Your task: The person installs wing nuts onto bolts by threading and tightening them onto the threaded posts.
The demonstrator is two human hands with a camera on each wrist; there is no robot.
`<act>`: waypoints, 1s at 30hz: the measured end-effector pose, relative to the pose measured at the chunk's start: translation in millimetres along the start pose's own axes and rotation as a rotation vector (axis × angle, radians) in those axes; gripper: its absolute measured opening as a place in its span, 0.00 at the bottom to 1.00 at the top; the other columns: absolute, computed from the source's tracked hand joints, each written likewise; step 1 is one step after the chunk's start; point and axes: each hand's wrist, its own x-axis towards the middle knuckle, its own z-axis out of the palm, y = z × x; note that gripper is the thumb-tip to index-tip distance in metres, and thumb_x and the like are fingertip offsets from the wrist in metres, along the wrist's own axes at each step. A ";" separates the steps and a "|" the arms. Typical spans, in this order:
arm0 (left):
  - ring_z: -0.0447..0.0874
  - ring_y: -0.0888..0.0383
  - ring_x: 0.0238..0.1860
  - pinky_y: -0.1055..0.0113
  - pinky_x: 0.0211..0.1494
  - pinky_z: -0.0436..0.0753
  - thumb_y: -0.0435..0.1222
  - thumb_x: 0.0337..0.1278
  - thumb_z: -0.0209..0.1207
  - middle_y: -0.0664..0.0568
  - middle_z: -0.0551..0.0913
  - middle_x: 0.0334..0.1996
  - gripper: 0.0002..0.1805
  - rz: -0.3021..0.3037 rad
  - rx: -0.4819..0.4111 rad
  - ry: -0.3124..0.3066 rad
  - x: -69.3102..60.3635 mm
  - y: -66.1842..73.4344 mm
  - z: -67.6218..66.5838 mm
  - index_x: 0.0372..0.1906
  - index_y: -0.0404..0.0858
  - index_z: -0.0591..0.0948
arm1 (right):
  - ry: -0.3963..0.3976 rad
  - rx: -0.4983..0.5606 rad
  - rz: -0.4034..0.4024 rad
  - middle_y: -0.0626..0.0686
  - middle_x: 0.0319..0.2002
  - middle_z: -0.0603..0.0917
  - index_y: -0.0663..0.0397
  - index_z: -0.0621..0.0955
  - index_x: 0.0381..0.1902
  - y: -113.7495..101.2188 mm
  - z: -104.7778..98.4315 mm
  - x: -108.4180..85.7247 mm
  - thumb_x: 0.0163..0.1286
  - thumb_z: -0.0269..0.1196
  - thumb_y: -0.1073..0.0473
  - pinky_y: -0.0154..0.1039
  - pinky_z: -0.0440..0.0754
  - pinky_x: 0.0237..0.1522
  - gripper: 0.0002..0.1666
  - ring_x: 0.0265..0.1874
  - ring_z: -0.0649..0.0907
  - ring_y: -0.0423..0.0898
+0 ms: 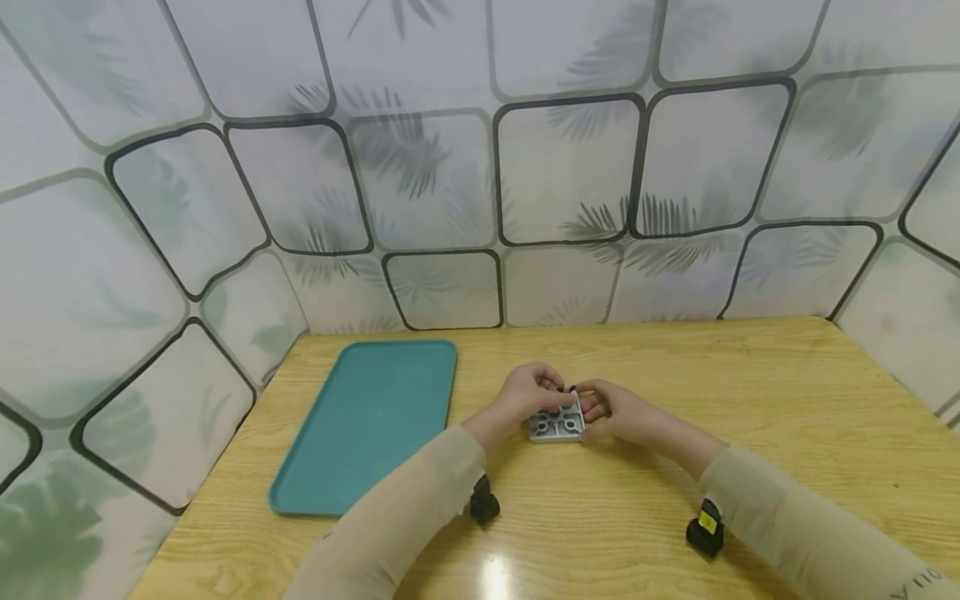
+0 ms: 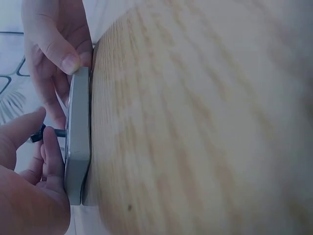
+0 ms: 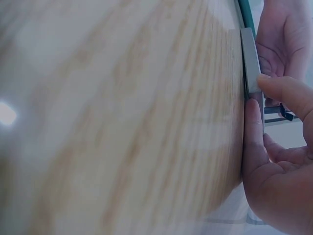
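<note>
At the far side of the metal block, my left hand has its grip closed on a dark bolt, thumb and finger pressed to either side of it near the head. From the left wrist view I see the bolt's shaft standing straight out from the upper face of the block; whether its end sits in a hole, I can't tell. My right hand has its grip clamped on the block's right side, the thumb on the top edge and a finger along the side wall, as the right wrist view shows me. The block lies flat on the table, grey, with round rings and hollows on the part of its top that the left hand leaves uncovered. Both wrists come out of pale beige sleeves, and I make out a small black device below each cuff, the right one carrying a yellow patch. To the left of the block, well apart from it, a teal tray lies on the table, its near right corner hidden behind the left sleeve. Beyond the table hangs pale cloth printed with rounded dark outlines and grey-green leaves.
</note>
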 end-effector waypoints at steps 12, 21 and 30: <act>0.79 0.62 0.28 0.72 0.36 0.86 0.26 0.62 0.70 0.55 0.77 0.27 0.07 0.023 -0.017 -0.007 1.3 -2.5 -0.2 0.43 0.31 0.85 | 0.014 -0.009 0.010 0.63 0.54 0.79 0.72 0.61 0.78 0.9 0.2 0.2 0.63 0.75 0.69 0.40 0.80 0.55 0.51 0.52 0.82 0.51; 0.79 0.62 0.28 0.74 0.35 0.83 0.25 0.61 0.68 0.55 0.77 0.27 0.10 0.025 -0.011 -0.020 -0.2 -1.3 -0.8 0.47 0.30 0.86 | 0.015 -0.009 -0.004 0.62 0.53 0.79 0.73 0.62 0.77 -1.0 0.8 -0.4 0.62 0.75 0.70 0.39 0.80 0.55 0.50 0.51 0.82 0.51; 0.79 0.63 0.29 0.73 0.37 0.84 0.25 0.62 0.65 0.55 0.76 0.28 0.12 0.011 0.018 -0.035 0.3 -0.6 0.5 0.50 0.30 0.86 | 0.003 0.017 -0.012 0.63 0.53 0.79 0.74 0.62 0.77 -1.7 0.5 -1.2 0.62 0.74 0.70 0.34 0.80 0.51 0.50 0.51 0.82 0.50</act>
